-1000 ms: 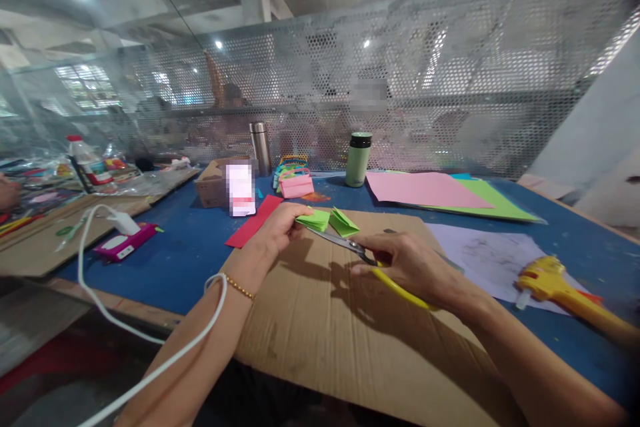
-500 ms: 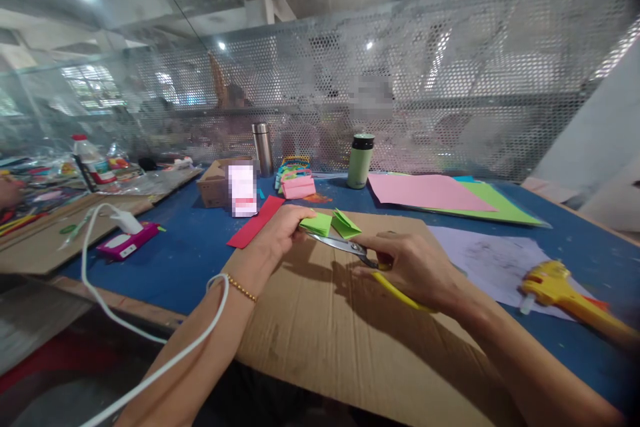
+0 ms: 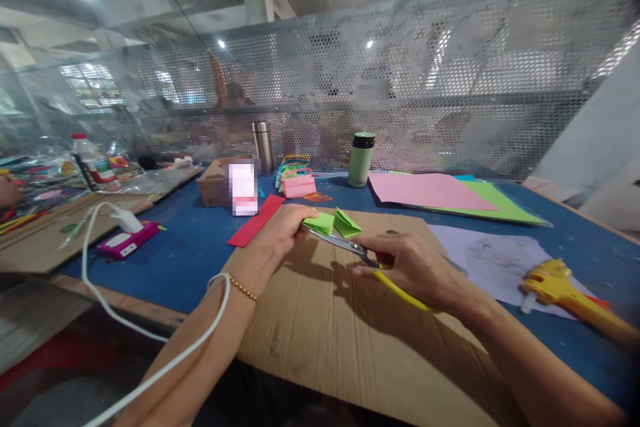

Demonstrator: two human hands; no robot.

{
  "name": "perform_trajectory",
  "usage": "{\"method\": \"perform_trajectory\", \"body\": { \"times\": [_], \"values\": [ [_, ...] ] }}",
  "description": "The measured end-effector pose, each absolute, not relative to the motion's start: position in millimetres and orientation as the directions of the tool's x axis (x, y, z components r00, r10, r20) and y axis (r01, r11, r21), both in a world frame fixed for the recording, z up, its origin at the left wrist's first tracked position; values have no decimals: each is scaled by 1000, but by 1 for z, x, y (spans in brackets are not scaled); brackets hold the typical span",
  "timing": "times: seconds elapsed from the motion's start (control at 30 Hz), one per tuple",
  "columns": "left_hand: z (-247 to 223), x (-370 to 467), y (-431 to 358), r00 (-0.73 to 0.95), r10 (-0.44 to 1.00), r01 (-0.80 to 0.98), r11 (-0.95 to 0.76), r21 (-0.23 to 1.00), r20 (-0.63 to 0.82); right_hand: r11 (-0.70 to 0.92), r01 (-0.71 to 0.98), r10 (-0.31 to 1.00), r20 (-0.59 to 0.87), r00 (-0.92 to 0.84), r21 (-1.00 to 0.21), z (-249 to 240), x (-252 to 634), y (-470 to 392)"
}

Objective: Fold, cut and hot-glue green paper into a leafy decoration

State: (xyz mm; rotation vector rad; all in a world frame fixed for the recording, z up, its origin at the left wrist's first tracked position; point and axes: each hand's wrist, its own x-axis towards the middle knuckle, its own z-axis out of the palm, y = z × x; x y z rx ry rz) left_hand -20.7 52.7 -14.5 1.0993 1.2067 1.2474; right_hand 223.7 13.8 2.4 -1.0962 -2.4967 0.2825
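Note:
My left hand (image 3: 293, 225) pinches a folded piece of green paper (image 3: 320, 223) above the cardboard sheet (image 3: 305, 327). In my right hand (image 3: 407, 267) are scissors (image 3: 350, 245) with yellow handles, my fingers wrapped round the grips. Their blades point left and lie along the lower edge of the green paper, close to my left fingertips. Just right of that paper is another folded green piece (image 3: 346, 222), beyond the blades. A red paper strip (image 3: 256, 221) lies left of my left hand, partly on the blue table.
A yellow glue gun (image 3: 560, 283) rests at right on purple paper (image 3: 480, 250). Behind stand a green tumbler (image 3: 361, 161), a steel flask (image 3: 263, 150), small paper bags (image 3: 298, 185) and a phone (image 3: 243, 190). A white cable (image 3: 165, 368) crosses my left forearm from a purple power strip (image 3: 129, 240).
The green paper in my left hand has tilted slightly and shifted a little to the right. The scissors have barely moved and look more closed.

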Motion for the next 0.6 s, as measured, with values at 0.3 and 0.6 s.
{"method": "perform_trajectory", "body": {
  "times": [0.3, 0.6],
  "values": [
    [-13, -22, 52, -3, 999, -93, 42, 995, -42, 679, 639, 731, 265, -628, -360, 0, 225, 15],
    [-13, -24, 53, 28, 999, -113, 38, 993, -35, 695, 643, 719, 286, -634, -321, -2, 225, 15]
  ]
}}
